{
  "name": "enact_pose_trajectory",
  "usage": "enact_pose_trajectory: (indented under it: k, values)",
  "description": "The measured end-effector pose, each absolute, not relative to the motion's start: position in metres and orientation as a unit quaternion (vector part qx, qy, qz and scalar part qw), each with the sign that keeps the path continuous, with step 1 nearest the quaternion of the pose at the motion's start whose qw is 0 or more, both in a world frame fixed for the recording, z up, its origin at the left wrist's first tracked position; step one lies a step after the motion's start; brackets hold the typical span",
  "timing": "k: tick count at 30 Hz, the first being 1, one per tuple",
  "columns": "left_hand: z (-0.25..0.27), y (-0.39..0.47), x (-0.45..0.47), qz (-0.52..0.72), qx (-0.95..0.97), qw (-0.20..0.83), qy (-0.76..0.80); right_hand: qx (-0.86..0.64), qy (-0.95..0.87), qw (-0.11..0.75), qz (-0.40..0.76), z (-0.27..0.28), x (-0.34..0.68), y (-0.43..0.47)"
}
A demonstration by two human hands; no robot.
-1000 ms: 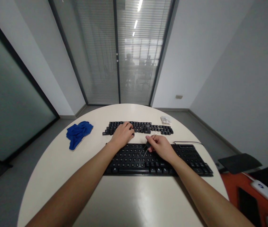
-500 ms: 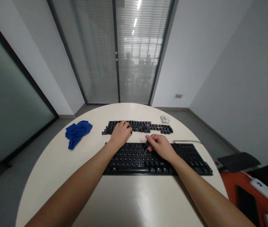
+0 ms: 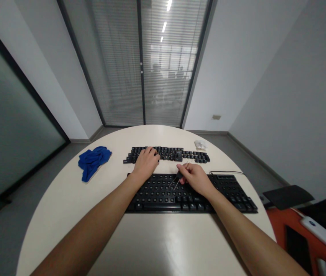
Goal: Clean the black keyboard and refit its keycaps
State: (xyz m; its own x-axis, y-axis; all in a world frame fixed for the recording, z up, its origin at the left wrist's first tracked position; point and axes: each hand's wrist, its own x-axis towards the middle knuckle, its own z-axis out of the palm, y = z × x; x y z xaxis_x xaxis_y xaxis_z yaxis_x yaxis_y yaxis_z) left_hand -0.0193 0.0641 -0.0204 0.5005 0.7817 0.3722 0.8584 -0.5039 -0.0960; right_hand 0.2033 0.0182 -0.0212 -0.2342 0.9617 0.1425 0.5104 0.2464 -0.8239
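A black keyboard (image 3: 163, 193) lies on the round table, most of its upper key positions bare, with keycaps still along the bottom row and at the right end. My right hand (image 3: 193, 176) is closed on a keycap puller (image 3: 179, 174), its two thin wires pointing down over the bare key posts. Behind the keyboard, loose black keycaps (image 3: 170, 154) lie in rows. My left hand (image 3: 147, 161) reaches over the left part of these rows, fingers bent together, with a dark keycap (image 3: 159, 161) at the fingertips. The fingers partly hide it.
A blue cloth (image 3: 94, 161) lies crumpled at the table's left. Beyond the loose keycaps at the right is a small clear bag (image 3: 200, 145) with pale contents. The keyboard's cable (image 3: 227, 171) runs along its back right. An orange seat (image 3: 280, 226) with a phone and white power strip stands beside the table.
Both hands stay almost in the same place, and the keycap puller keeps its pose. The whole view has shifted very slightly.
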Motion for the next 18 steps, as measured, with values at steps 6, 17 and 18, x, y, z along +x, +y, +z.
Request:
enact_pose_trajectory:
  k: [6, 17, 18]
  values:
    - [-0.022, 0.064, -0.019, -0.14, -0.852, 0.138, -0.485, -0.517, -0.709, 0.341, 0.337, -0.022, 0.204, 0.019]
    - [-0.001, 0.039, -0.012, -0.145, -0.858, 0.064, -0.489, -0.513, -0.703, 0.346, 0.35, -0.021, 0.204, 0.017]
    - [0.0, 0.031, -0.01, -0.145, -0.866, 0.033, -0.478, -0.509, -0.706, 0.346, 0.351, -0.019, 0.205, 0.017]
